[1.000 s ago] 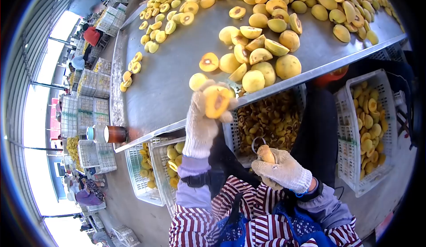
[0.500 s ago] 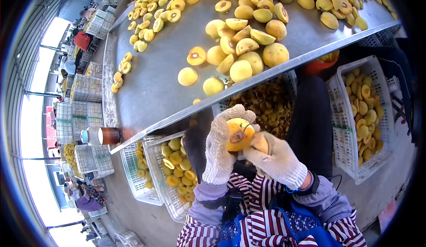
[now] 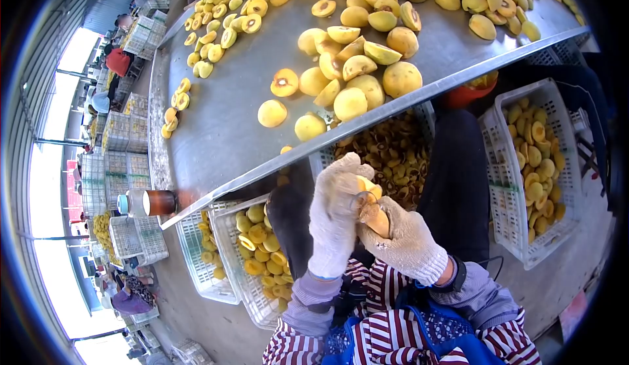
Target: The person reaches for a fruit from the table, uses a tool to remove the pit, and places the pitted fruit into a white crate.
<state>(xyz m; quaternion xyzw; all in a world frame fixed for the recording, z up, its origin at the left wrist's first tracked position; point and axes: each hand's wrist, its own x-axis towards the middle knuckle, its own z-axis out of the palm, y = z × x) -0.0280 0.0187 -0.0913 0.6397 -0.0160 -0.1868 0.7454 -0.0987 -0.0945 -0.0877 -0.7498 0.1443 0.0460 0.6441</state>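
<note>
My left hand (image 3: 333, 211), in a knitted glove, is closed around a yellow peach half (image 3: 369, 187); the fingers hide most of the fruit. In my gloved right hand (image 3: 406, 239) is a pitting tool (image 3: 376, 221) with a short wooden handle. Its curved metal end touches or nearly touches the peach; the exact contact is blurred. Both hands are over my lap, just below the metal table's edge. Beneath them a crate holds brownish fruit scraps (image 3: 386, 158).
Halved peaches (image 3: 350, 104) lie in heaps on the metal table (image 3: 229, 113). White crates of peach halves stand at left (image 3: 239, 263) and right (image 3: 521, 237). A jar of brown liquid (image 3: 159, 202) sits by the table's corner. Other people work among stacked crates at far left.
My left hand has turned over the peach half, covering its cut face. My right hand has tilted, so the tool's wooden handle and metal end show more.
</note>
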